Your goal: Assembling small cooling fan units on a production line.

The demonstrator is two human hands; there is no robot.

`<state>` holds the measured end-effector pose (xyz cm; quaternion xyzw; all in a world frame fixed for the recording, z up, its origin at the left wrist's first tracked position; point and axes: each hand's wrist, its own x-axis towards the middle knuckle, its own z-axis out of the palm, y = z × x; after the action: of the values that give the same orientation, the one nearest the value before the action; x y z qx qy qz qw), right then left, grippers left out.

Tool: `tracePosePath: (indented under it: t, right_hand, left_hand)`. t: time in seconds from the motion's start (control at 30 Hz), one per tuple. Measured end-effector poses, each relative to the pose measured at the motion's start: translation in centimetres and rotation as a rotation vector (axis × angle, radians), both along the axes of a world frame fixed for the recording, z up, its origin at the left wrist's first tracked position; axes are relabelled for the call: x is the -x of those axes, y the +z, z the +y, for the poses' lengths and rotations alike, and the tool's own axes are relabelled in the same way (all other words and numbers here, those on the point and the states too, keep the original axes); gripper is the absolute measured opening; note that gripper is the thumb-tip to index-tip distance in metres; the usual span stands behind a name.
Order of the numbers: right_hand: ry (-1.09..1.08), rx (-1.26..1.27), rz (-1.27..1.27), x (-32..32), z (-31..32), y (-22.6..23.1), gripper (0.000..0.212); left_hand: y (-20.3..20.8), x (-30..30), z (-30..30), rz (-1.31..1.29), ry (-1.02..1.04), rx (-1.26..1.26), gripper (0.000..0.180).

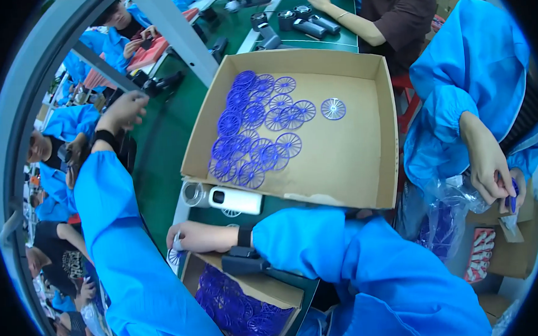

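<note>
My left hand (125, 111) is raised over the green work surface at the left, fingers loosely apart and slightly blurred, with nothing visible in it. Low in the middle, my right hand (203, 237) pinches a small pale spoked disc (175, 254), partly hidden by the fingers. Below it, an open cardboard box (285, 292) is heaped with purple spoked discs (236, 304). Beyond my right arm stands a large shallow cardboard box (352, 155). Purple spoked discs (253, 116) overlap in its left half, and one paler disc (333, 109) lies apart from them.
A white device (237, 200) and a clear round container (195, 194) sit between the boxes. Dark handheld devices (311, 27) lie at the back. At right, a co-worker's hands (491, 164) hold a purple piece above a plastic bag (454, 205). A metal post (176, 34) rises at left.
</note>
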<state>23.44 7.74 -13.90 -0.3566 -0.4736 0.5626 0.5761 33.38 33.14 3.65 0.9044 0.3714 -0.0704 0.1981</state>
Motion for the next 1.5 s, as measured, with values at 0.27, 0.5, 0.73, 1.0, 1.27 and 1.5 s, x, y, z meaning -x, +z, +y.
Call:
tracePosePath:
  t: [0.27,0.5,0.73,1.0,1.27,1.5]
  right_hand:
    - [0.022,-0.055,0.072,-1.8,-0.3,0.8,0.015]
    - [0.196,0.014,0.313,-11.4,-4.8,1.8,0.026]
    - [0.286,-0.188,-0.271,-30.0,-17.0,5.5,0.024]
    - [0.32,-0.028,-1.178,-36.1,-23.8,13.5,0.037]
    - [0.284,-0.022,0.595,-0.7,0.9,-1.4,0.035]
    - [-0.034,0.013,-0.245,-2.5,0.7,0.8,0.03]
  left_hand:
    - [-3.6,-11.4,-3.2,-0.132,-0.282,-0.264,0.033]
    - [-14.4,-16.2,3.8,-0.488,-0.564,-0.236,0.035]
    - [-19.8,-20.0,4.5,-0.695,-0.29,0.288,0.04]
    - [-19.9,-18.2,2.1,-0.811,-0.043,0.193,0.041]
    - [-10.7,-9.6,2.7,-1.382,0.232,0.344,0.045]
    - [-1.9,8.0,2.6,-1.553,0.3,1.174,0.057]
